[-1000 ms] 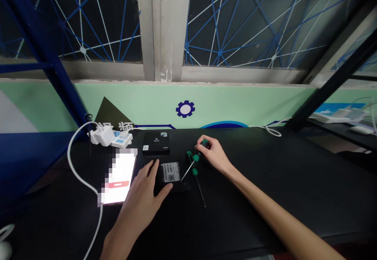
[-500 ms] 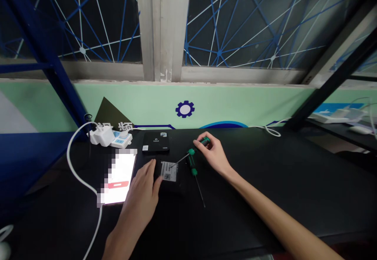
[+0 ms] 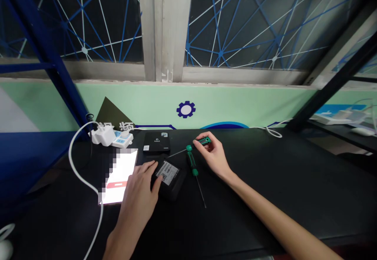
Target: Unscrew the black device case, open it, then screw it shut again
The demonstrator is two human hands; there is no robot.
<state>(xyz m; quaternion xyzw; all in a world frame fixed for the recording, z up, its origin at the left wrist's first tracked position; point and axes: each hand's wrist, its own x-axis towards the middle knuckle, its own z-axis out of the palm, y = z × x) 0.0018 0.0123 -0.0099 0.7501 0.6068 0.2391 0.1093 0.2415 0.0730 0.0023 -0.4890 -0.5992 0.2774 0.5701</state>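
Observation:
My left hand [image 3: 141, 195] rests on the left part of a small black box with a white label [image 3: 170, 176], which lies turned at an angle on the black table [image 3: 265, 189]. My right hand [image 3: 212, 154] grips the green and black handle of a screwdriver [image 3: 191, 146]. Its shaft points left, and the tip hovers just above the box's far edge. A second green-handled screwdriver [image 3: 194, 176] lies on the table right of the box. A second black box [image 3: 156, 142] sits behind.
A lit phone [image 3: 119, 176] lies left of the box, with a white cable [image 3: 77, 169] looping to a white power strip and charger [image 3: 109, 137] at the back left. A blue frame post [image 3: 50, 52] stands left, a black one [image 3: 332, 83] right.
The labelled box has rotated clockwise under my left hand. My right hand has lifted the screwdriver off the table and swung its tip to the box's far edge.

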